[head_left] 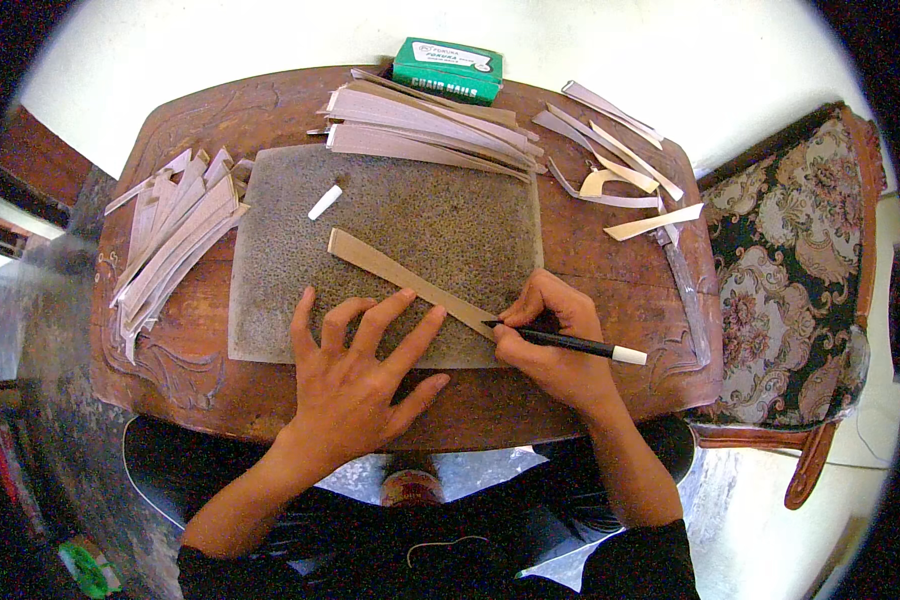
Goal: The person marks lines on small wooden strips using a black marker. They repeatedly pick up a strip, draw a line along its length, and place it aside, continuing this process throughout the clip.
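A long, narrow tan strip (395, 274), wider at its far left end, lies slantwise on a dark speckled mat (450, 210). My left hand (355, 370) is spread over the mat with its fingers apart, and its fingertips rest at the strip's near edge. In my right hand (555, 325) is a black marker pen (570, 343) with a white end. The pen's tip meets the strip near its narrow right end, partly hidden by my fingers. A small white pen cap (324, 202) lies on the mat, beyond the strip.
A carved wooden table (260, 405) bears the mat. Stacked strips lie at the back (420, 130) and the left (180, 225). Loose cut pieces (620, 185) are scattered at the right. A green box (447, 70) stands at the far edge; a floral chair (790, 270) is at the right.
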{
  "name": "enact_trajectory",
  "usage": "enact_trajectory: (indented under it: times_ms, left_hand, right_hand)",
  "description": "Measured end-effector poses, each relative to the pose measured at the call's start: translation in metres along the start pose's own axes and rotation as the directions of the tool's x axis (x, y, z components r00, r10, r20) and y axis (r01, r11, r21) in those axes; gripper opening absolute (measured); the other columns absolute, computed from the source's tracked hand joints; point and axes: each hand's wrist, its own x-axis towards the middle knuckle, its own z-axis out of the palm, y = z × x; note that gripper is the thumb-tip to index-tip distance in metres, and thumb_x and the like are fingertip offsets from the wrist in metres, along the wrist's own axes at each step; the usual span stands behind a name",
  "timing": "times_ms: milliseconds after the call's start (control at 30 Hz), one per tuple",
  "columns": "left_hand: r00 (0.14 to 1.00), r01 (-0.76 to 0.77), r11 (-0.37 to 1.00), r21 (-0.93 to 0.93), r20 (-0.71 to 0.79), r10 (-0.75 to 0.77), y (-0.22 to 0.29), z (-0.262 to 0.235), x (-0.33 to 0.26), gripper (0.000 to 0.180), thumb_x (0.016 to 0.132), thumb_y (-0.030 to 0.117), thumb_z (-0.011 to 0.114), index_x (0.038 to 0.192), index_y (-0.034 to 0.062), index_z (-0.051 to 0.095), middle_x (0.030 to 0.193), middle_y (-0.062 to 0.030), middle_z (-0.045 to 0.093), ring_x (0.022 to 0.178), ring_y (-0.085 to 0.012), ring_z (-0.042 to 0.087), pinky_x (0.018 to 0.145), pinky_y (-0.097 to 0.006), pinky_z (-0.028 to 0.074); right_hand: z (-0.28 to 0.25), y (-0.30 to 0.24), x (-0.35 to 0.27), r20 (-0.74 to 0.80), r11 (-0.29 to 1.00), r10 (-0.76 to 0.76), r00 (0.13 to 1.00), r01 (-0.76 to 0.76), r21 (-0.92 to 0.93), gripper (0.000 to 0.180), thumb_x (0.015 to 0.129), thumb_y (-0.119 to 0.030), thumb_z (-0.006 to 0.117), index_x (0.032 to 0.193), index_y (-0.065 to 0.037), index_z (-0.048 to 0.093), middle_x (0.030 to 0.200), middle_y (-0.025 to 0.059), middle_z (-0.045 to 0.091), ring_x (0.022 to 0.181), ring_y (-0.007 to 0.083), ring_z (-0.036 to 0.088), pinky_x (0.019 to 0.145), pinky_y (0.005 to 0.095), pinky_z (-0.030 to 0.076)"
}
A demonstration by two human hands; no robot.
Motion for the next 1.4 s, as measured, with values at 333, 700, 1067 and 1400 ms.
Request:
enact_trajectory:
  times_ms: [333,700,1067,1400]
  left_hand:
    - [1.0,0.001,1.0,-0.011,0.007,-0.001,0.0002,-0.0005,0.0001,0.06,0.082,0.05,0.072,0.136,0.0261,0.063,0.14,-0.0035,0.051,0.123,-0.0298,0.045,0.117,-0.062,0.017]
    - [1.0,-0.008,1.0,0.001,0.004,0.008,-0.0002,-0.0002,-0.0001,0.061,0.083,0.051,0.071,0.138,0.0253,0.061,0.141,-0.0046,0.051,0.123,-0.0312,0.044,0.117,-0.063,0.017]
    - [1.0,-0.005,1.0,-0.003,-0.021,0.005,0.0004,0.0003,0.0002,0.059,0.082,0.05,0.071,0.135,0.0255,0.063,0.137,-0.001,0.052,0.12,-0.0265,0.046,0.114,-0.064,0.02]
    - [1.0,-0.005,1.0,0.005,-0.009,0.005,0.0,-0.0007,0.0007,0.059,0.083,0.05,0.072,0.136,0.0258,0.063,0.137,-0.0023,0.052,0.121,-0.0283,0.045,0.115,-0.063,0.02]
  right_hand:
    - [0.0004,-0.0006,0.0002,0.003,1.0,-0.009,1.0,0.009,-0.001,0.025,0.069,-0.01,0.078,0.075,-0.004,0.055,0.072,0.0091,0.057,0.065,0.0225,0.058,0.061,0.0334,0.046]
    - [-0.0017,-0.0038,0.0011,0.043,0.999,-0.005,0.999,0.008,-0.049,0.021,0.071,-0.003,0.075,0.073,-0.003,0.055,0.076,0.0077,0.061,0.071,0.0145,0.06,0.064,0.0271,0.046]
    - [-0.0018,-0.0046,0.0007,0.04,0.998,-0.022,0.999,0.024,-0.056,0.02,0.071,-0.003,0.076,0.073,-0.003,0.055,0.077,0.008,0.061,0.071,0.0153,0.06,0.064,0.0279,0.046]
    - [-0.003,-0.0052,0.0009,0.05,0.998,0.063,0.997,-0.064,0.007,0.019,0.073,-0.003,0.075,0.075,-0.003,0.056,0.078,0.0066,0.061,0.072,0.0133,0.059,0.065,0.0263,0.046]
